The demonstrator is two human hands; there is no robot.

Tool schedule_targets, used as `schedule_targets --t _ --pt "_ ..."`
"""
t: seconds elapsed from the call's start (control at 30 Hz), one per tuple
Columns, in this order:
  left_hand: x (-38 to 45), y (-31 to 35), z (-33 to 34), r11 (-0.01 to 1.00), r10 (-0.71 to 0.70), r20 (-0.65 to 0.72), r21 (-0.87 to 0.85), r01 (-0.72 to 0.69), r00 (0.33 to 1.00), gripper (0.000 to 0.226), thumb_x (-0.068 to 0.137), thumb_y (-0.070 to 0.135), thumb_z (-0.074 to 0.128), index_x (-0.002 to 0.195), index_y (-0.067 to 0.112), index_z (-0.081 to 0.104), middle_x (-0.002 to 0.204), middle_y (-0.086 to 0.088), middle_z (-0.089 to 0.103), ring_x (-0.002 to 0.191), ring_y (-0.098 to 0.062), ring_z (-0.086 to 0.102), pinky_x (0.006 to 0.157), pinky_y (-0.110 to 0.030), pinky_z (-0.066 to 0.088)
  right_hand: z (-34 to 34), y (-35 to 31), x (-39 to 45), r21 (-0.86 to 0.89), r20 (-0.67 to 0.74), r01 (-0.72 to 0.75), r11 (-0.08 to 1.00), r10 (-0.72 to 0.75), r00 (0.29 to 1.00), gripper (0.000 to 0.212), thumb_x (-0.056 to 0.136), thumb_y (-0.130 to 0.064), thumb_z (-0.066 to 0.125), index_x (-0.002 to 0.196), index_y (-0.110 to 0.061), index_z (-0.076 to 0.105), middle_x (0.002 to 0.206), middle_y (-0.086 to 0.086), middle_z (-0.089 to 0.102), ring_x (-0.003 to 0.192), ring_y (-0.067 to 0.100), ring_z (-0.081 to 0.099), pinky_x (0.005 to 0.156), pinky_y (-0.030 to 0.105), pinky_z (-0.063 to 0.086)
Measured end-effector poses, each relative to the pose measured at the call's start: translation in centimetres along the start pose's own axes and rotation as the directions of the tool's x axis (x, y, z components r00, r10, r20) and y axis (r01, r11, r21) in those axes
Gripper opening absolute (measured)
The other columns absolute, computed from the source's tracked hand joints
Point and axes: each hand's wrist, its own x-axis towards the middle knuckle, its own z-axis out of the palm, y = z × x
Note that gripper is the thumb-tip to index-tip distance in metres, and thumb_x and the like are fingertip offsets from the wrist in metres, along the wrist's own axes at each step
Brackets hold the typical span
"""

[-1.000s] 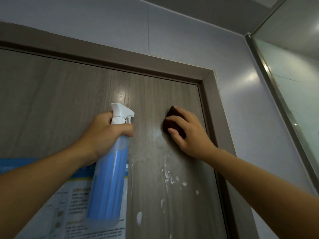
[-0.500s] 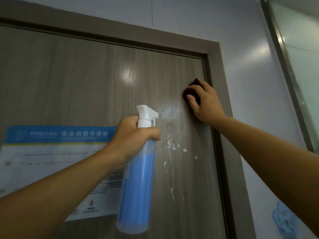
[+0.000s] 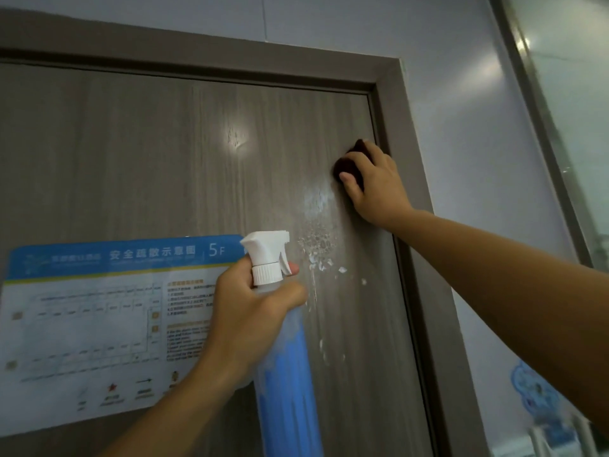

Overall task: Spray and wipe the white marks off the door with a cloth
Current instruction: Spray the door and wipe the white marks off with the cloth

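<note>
A: What does the left hand [image 3: 250, 311] hold?

B: It grips the neck of the spray bottle [image 3: 283, 367], fingers curled round it and one fingertip on the white trigger [image 3: 284, 258]. The bottle stands upright, its blue body below the hand and its white nozzle aimed toward the door [image 3: 131, 159].

A: And the right hand [image 3: 375, 183]?

B: It presses a dark cloth [image 3: 346, 163] against the door, fingers curled over it, high on the panel and just beside the right edge of the frame [image 3: 412, 225].

A: Where are the marks [image 3: 318, 252]?

B: White flecks and smears lie on the door between the two hands, below and left of the cloth and just right of the nozzle. A thin streak runs down from them, with a few more specks beside the bottle's body.

A: What else is on the door?

B: A poster [image 3: 108, 311] with a blue header, left of the bottle; the left hand overlaps its right edge. A pale wall [image 3: 468, 143] lies to the right of the frame.
</note>
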Motion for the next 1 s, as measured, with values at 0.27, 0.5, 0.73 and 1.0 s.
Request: schedule_targets --t 0.27,0.5,0.73,1.0 --pt "-1.7 -1.2 2.1 0.988 -0.094 0.116 0.133 0.078 0.989 0.027 0.06 0.024 0.074 0.084 0.012 0.069 0.068 -0.007 0.065 0.062 -0.013 0.06 0.059 -0.033 0.049 0.1 0.5 -1.4 -0.028 -0.001 0.043 0.999 -0.043 0.999 0.044 0.105 -0.038 0.053 0.143 -0.016 0.054 0.161 0.016 0.033 0.142 0.04 0.037 0.118 0.048 0.033" --pt "-2.7 -1.9 4.2 0.982 -0.108 0.086 0.166 0.093 0.99 0.034 0.057 0.029 0.072 0.09 0.021 0.073 0.077 -0.002 0.072 0.064 -0.012 0.065 0.061 -0.032 0.053 -0.2 0.8 -1.6 -0.057 0.029 0.079 0.995 -0.077 0.997 0.044 0.106 -0.039 0.052 0.144 -0.016 0.053 0.162 0.017 0.031 0.142 0.042 0.037 0.119 0.048 0.031" --pt "-2.9 -2.1 5.2 0.988 -0.106 0.187 0.135 0.082 0.977 0.029 0.062 0.024 0.076 0.09 0.021 0.071 0.08 -0.005 0.071 0.065 -0.008 0.063 0.061 -0.026 0.054 0.0 0.7 -1.7 -0.06 0.022 0.076 0.995 -0.075 0.997 0.044 0.106 -0.039 0.052 0.143 -0.016 0.053 0.161 0.017 0.033 0.142 0.041 0.037 0.119 0.049 0.032" --pt "-2.1 -1.4 2.4 0.99 -0.097 0.108 0.117 0.085 0.989 0.032 0.059 0.025 0.078 0.088 0.012 0.072 0.081 -0.016 0.071 0.067 -0.017 0.065 0.062 -0.037 0.052 0.1 0.8 -1.6 -0.073 0.018 0.072 0.995 -0.071 0.997 0.044 0.105 -0.04 0.051 0.142 -0.015 0.054 0.159 0.019 0.035 0.14 0.042 0.039 0.117 0.05 0.034"
